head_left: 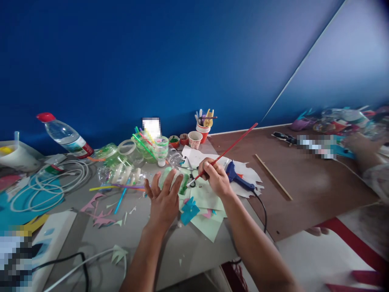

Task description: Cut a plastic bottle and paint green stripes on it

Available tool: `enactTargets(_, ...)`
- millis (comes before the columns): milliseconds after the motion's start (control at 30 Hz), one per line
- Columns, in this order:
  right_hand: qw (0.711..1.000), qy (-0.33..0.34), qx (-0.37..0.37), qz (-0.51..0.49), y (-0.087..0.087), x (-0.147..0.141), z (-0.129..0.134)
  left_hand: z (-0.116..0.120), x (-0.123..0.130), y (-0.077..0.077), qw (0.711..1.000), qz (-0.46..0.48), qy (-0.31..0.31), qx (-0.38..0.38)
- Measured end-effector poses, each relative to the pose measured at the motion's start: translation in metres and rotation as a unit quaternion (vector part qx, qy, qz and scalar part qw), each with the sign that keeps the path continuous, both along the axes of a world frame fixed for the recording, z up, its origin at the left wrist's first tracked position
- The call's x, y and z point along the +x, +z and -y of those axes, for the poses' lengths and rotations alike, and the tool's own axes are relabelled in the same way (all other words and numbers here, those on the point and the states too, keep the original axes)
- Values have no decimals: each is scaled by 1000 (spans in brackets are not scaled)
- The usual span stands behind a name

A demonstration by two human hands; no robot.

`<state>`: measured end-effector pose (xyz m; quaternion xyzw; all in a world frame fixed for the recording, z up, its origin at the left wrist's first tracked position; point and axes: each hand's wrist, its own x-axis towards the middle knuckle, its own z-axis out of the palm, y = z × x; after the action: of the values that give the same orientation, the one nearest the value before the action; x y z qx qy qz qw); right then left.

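Note:
In the head view my right hand [214,176] is closed round a red-handled paintbrush [233,146]. Its pale tip points down and left, close to a clear plastic piece with green on it [183,184]. My left hand [164,198] has its fingers spread over that piece and hides much of it; whether the palm presses on it I cannot tell. Under and beside the piece lie pale green paper sheets [209,227] and a cut blue paper shape [190,211]. Scissors [192,178] lie partly hidden between my hands.
A blue glue gun [240,178] with a black cord lies right of my right hand. Paper cups [195,140] stand by the wall. Plastic bottles [68,138], coiled white cable [69,178] and a power strip [51,243] lie left. A wooden stick [273,177] and another person's hand [360,148] are right.

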<state>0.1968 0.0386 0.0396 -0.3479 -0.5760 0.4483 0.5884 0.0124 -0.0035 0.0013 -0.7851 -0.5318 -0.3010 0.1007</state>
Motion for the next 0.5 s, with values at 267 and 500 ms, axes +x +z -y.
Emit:
enactTargets(267, 1000, -14, -2, 18, -2, 3, -4, 1, 1, 0, 1000, -9, -6, -11)
enactTargets(500, 999, -38, 2, -5, 1, 6, -4, 1, 0, -1, 1000, -13, -8, -19)
